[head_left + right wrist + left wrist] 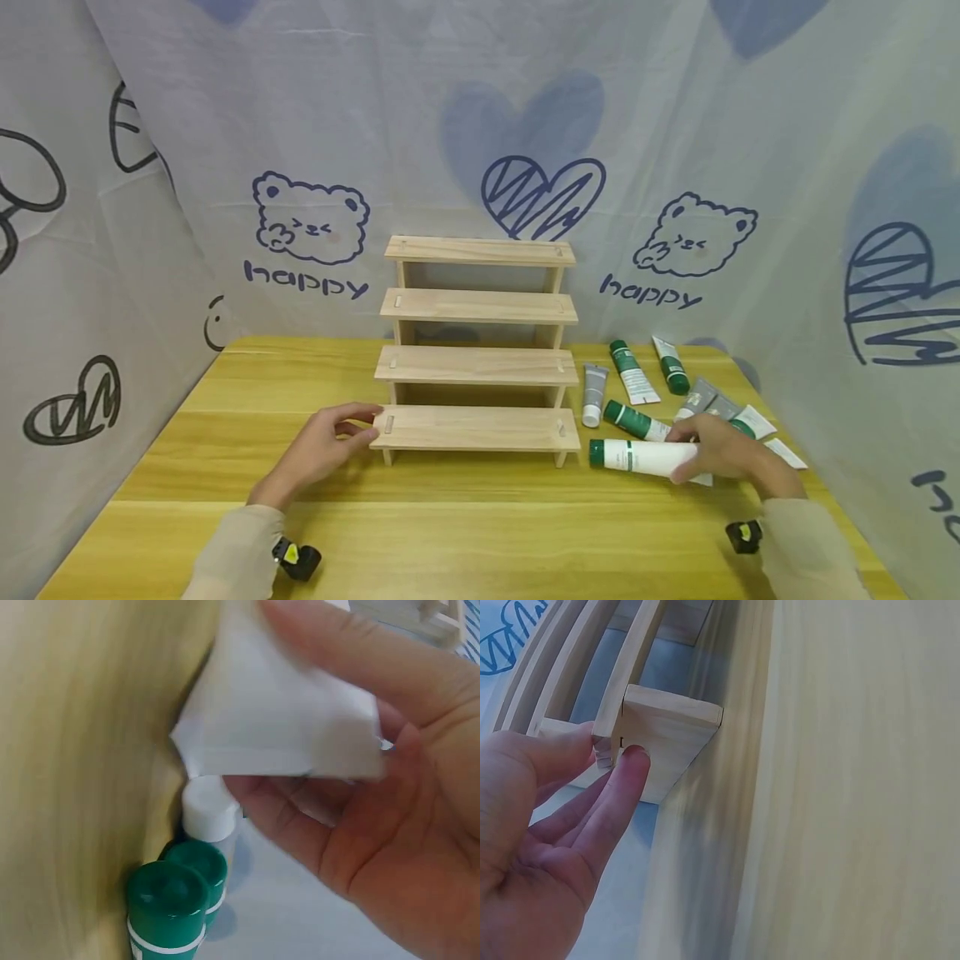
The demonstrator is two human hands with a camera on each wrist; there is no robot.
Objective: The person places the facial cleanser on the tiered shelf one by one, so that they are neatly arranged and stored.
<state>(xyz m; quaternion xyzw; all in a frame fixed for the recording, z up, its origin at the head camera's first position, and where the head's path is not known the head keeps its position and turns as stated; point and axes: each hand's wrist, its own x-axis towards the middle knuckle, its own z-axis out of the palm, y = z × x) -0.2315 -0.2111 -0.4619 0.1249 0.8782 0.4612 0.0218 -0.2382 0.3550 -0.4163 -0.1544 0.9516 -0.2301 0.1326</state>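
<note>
A four-step wooden display rack (480,427) stands near the back middle of the table. At its left side my left hand (326,442) pinches the end of the lowest step; the left wrist view shows the thumb on top of the board (634,664) and a fingertip under it. My right hand (723,454) grips a white tube with a green cap (637,457) by its flat end, cap pointing left toward the rack. In the right wrist view that flat white end (285,742) lies between thumb and fingers, close over the table.
Right of the rack lie several more tubes: a grey tube (594,393), a green-and-white tube (633,375), another with its cap toward me (671,368), and a green tube (636,419) just behind the held one. A printed cloth (435,125) hangs behind and at both sides.
</note>
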